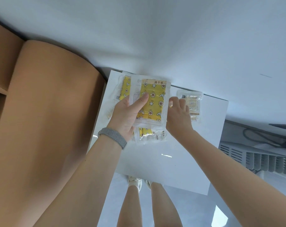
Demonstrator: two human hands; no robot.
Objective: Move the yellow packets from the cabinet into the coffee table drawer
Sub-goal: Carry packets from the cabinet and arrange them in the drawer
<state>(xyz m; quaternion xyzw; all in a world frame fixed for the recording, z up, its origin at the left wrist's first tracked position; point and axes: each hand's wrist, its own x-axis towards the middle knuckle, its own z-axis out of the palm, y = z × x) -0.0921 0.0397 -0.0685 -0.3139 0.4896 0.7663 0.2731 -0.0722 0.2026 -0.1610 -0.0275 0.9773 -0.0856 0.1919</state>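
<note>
At far left, a tan curved panel (45, 112) fills the view; its right edge lies close beside the left edge of the white cabinet top (163, 161), with only a narrow dark gap between them near the wall (155, 38). The cabinet top's rear edge meets the wall; its near half is bare surface.

A yellow packet (125, 89) lies flat near the rear left corner, partly covered by the held packet. The left hand (127, 115), with a grey mesh wristband (112, 136), grips the top yellow packet (153, 102): thumb pressed on its printed face, remaining fingers beneath. The forearm rises from lower left. This packet is lifted and tilted above the cabinet top. A third yellow packet (148, 135) lies flat just below it, partly hidden.

The right hand (178, 115) has curled fingers at the held packet's right edge; whether they pinch it cannot be determined. Just beyond the knuckles, a pale packet (192, 104) lies flat near the cabinet's rear right edge. A grey louvred unit (262, 159) stands at far right, apart from the cabinet.
</note>
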